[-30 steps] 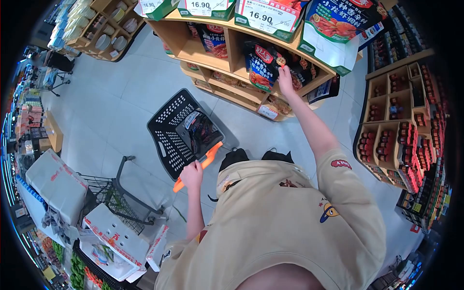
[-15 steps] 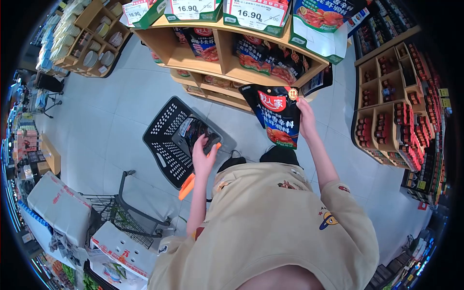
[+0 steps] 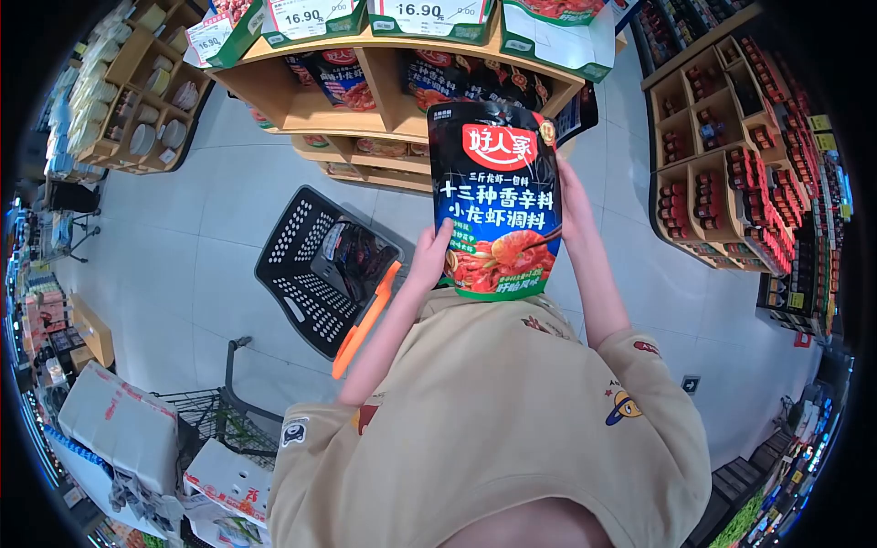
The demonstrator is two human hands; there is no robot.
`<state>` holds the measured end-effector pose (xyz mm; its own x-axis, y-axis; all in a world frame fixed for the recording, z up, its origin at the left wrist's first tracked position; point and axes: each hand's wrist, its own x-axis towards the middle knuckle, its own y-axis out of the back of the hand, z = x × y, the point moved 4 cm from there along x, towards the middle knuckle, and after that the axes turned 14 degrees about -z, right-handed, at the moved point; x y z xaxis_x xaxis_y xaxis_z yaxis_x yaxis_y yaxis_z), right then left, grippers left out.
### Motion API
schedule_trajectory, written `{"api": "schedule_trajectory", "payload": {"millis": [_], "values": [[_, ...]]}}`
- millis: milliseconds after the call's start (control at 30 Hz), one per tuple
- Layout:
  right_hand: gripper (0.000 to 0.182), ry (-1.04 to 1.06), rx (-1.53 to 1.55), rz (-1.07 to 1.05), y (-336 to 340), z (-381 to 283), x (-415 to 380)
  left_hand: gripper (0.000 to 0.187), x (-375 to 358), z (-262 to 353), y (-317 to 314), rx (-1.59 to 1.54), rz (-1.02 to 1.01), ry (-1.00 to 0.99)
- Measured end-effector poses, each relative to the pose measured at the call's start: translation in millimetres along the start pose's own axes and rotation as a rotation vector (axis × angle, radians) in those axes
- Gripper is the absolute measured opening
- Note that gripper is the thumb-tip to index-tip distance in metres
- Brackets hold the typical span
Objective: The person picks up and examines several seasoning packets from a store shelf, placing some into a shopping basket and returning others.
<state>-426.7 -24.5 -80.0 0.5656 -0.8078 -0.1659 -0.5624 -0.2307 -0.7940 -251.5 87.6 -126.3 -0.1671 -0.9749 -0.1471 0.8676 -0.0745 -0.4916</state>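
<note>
A black crayfish seasoning pouch, with a red logo and a picture of crayfish, is held upright in front of my body, its printed face toward me. My left hand grips its lower left edge with the thumb on the front. Along the right edge, my right hand is closed on the pouch, most fingers hidden behind it. Below and to the left, a dark shopping basket with an orange handle stands on the floor. Dark packages lie inside it.
A wooden shelf ahead holds similar pouches under price signs. Shelves of red jars stand on the right. At the lower left are a wire cart and white boxes. Another wooden display is at the upper left.
My left hand has come up from the basket and taken hold of the pouch's left side. The pouch has been raised, moved left and turned to face me; my right hand still holds it.
</note>
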Motion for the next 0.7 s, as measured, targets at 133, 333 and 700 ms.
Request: {"api": "schedule_trajectory", "payload": {"millis": [133,333,700], "values": [[0.05,-0.114,0.037,-0.191,-17,0,-17,0.053,5,-1,8,-0.112,0.269,0.146],[0.036,-0.245,-0.379,-0.178,1,29,-37,0.046,16,-4,17,-0.278,0.289,0.068],[0.034,-0.209,-0.361,-0.149,2,31,-32,0.048,16,-2,17,-0.34,0.242,0.084]]}}
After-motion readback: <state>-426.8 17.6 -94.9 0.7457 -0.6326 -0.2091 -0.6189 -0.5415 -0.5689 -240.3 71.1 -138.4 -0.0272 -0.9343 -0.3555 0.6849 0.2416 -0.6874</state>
